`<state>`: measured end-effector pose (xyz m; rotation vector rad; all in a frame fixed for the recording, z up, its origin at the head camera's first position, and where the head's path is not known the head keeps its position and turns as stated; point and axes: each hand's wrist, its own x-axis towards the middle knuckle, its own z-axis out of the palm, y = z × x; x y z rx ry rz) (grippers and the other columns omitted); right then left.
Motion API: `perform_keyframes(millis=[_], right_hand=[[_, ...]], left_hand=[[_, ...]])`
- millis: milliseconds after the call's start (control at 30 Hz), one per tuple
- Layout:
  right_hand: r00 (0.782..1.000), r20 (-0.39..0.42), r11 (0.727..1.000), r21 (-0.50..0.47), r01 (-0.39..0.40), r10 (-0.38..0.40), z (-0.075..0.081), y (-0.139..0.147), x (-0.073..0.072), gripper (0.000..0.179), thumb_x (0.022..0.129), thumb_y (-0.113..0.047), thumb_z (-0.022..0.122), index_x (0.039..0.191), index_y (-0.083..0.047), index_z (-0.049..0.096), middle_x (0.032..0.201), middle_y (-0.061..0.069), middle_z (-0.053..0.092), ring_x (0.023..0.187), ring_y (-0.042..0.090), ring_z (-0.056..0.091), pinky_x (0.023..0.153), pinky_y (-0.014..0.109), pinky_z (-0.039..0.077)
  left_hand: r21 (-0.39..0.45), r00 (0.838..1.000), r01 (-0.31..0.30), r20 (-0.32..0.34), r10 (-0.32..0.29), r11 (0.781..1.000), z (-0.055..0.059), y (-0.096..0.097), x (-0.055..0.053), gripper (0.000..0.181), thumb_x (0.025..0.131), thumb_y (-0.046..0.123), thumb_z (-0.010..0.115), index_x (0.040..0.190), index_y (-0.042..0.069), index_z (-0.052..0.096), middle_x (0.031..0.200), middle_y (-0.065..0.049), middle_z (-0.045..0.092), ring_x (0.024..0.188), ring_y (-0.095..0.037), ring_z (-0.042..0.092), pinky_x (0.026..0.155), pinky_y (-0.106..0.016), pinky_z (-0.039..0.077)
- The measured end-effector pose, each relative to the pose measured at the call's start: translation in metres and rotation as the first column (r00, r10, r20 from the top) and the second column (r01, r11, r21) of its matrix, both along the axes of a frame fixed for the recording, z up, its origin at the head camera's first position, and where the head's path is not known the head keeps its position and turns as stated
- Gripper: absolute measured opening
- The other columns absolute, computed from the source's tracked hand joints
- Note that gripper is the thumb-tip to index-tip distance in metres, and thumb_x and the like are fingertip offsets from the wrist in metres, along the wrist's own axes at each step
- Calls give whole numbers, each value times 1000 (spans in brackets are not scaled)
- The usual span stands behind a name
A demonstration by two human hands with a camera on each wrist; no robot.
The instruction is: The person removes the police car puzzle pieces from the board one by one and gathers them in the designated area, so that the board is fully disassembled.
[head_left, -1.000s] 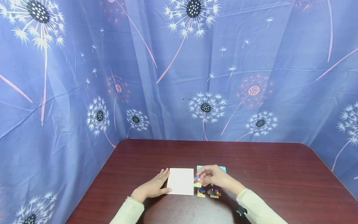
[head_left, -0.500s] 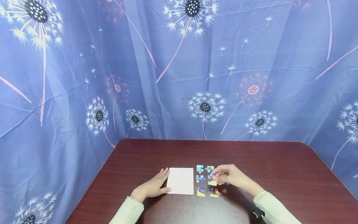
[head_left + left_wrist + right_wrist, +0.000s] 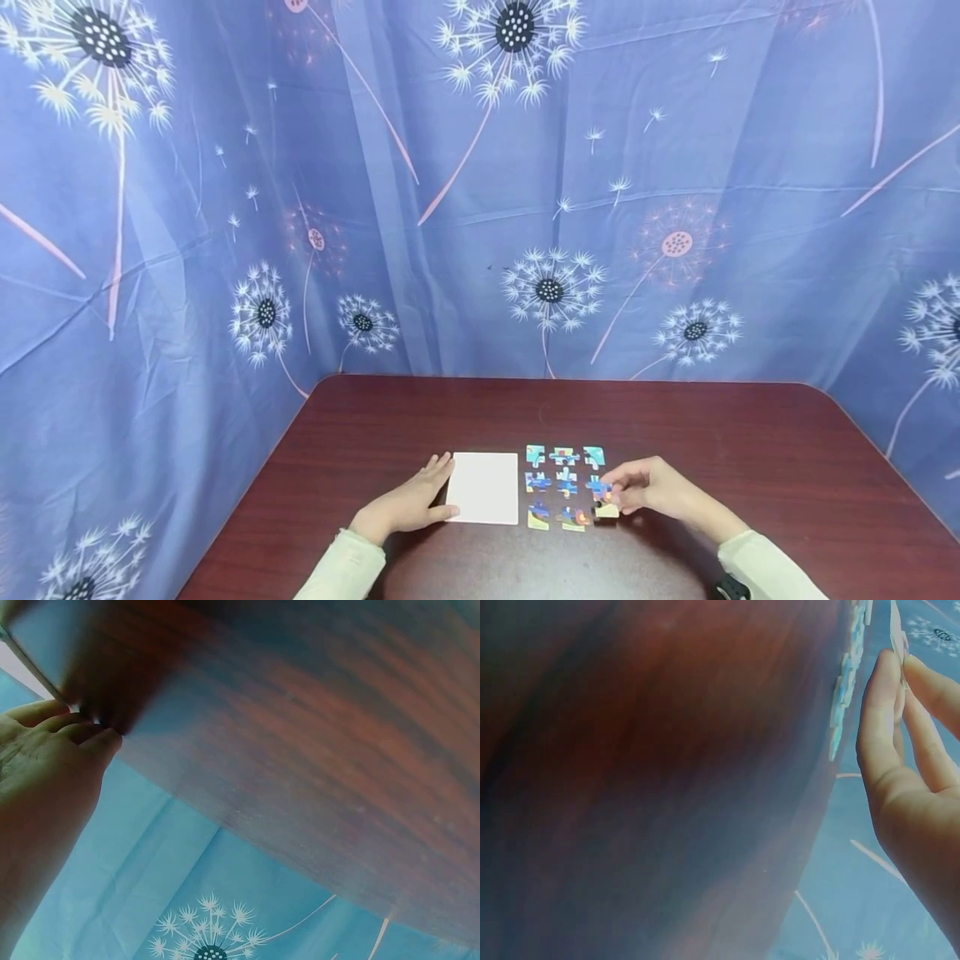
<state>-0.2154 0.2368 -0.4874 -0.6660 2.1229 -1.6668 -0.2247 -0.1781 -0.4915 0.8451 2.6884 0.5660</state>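
Note:
A flat white square board (image 3: 483, 488) lies on the table. Fingers straight and spread, my left hand (image 3: 408, 500) rests at the board's left edge; the left wrist view shows the hand at its upper left, fingertips at the edge. To the right of the board, several colourful jigsaw pieces (image 3: 567, 482) lie spaced apart in rows. Between thumb and fingertips, my right hand (image 3: 660, 492) pinches a jigsaw piece (image 3: 606, 510) with a yellow edge, close over the lower right corner of these rows. Seen edge-on in the right wrist view, the held piece (image 3: 896, 630) looks thin.
Dark reddish-brown wood forms the tabletop (image 3: 420, 408), with rounded far corners. A blue curtain (image 3: 450, 292) printed with dandelions hangs behind it and along the left side.
My right hand has moved right and slightly nearer with the pinched jigsaw piece, uncovering the pieces behind it. My left hand stays at the board's edge.

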Motion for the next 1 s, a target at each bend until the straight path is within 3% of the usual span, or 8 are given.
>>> perform_keyframes(millis=[267, 400, 667, 1000], right_hand=[[999, 19, 999, -20, -32, 32, -10, 3, 1, 30, 84, 9, 60, 111, 22, 57, 86, 22, 65, 71, 13, 65, 60, 30, 57], [999, -9, 999, 9, -32, 32, -10, 2, 2, 29, 82, 9, 60, 109, 21, 59, 83, 22, 65, 68, 13, 64, 58, 31, 57], [1000, -5, 996, 93, 3, -3, -11, 1, 2, 27, 81, 7, 62, 108, 14, 64, 81, 16, 66, 65, 10, 58, 57, 27, 53], [999, -31, 991, 127, 29, -25, -7, -2, 1, 23, 81, 4, 67, 102, 13, 66, 78, 11, 63, 63, 11, 59, 56, 27, 54]], left_hand=[[9, 1000, 3, -1, -3, 1000, 2, 2, 2, 78, 95, 36, 59, 146, -12, 25, 154, -28, 18, 142, -43, 17, 113, -55, 20], [18, 1000, -4, 11, 3, 1000, 2, 2, 2, 78, 95, 37, 58, 147, -11, 24, 155, -28, 18, 142, -43, 16, 113, -55, 20], [16, 1000, -9, 25, 8, 1000, 1, 1, 1, 78, 95, 37, 58, 147, -10, 23, 155, -26, 17, 143, -42, 16, 113, -55, 20], [18, 1000, -1, 25, 0, 1000, 2, 3, 0, 79, 95, 37, 58, 147, -10, 23, 156, -27, 16, 143, -43, 15, 113, -55, 20]])
